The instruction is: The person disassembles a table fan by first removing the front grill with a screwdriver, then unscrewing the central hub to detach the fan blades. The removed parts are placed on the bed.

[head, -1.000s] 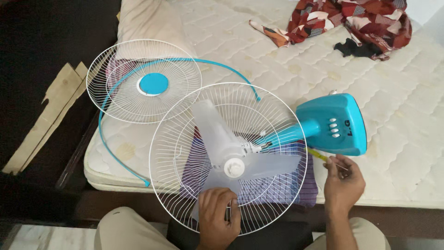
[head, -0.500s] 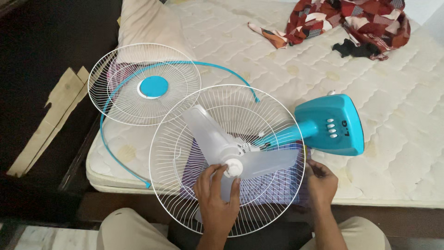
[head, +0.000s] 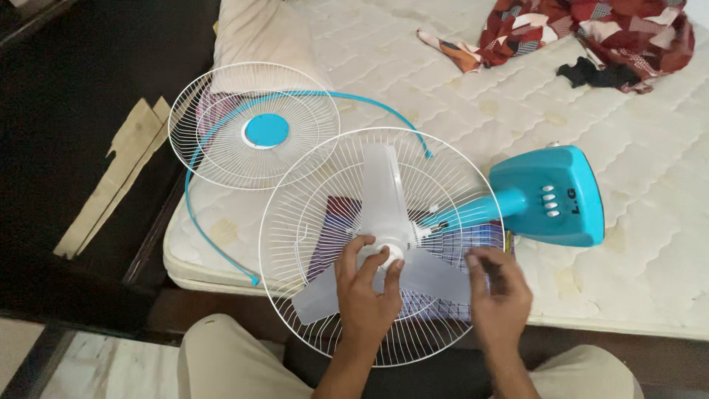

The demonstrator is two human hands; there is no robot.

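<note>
A turquoise table fan lies on its back on the mattress (head: 458,111), its base (head: 550,196) to the right. The white wire rear guard (head: 295,222) surrounds a translucent three-blade propeller (head: 384,185). My left hand (head: 367,292) has its fingers around the white hub cap (head: 389,256) at the blade's centre. My right hand (head: 498,295) rests on the guard's right rim, fingers on the wires next to a blade tip. The loose front guard (head: 255,125) with its turquoise centre disc lies at upper left, with a turquoise rim band (head: 193,196) curving around it.
A purple checked cloth (head: 480,247) lies under the fan. A cream pillow (head: 258,33) sits at the mattress's top left, and a red patterned cloth (head: 591,26) at top right. Cardboard scraps (head: 111,174) lie on the dark floor on the left. My knees show below.
The blade has rotated, one blade now pointing up. My left hand closed around the hub cap. My right hand moved left from beside the base onto the guard's rim.
</note>
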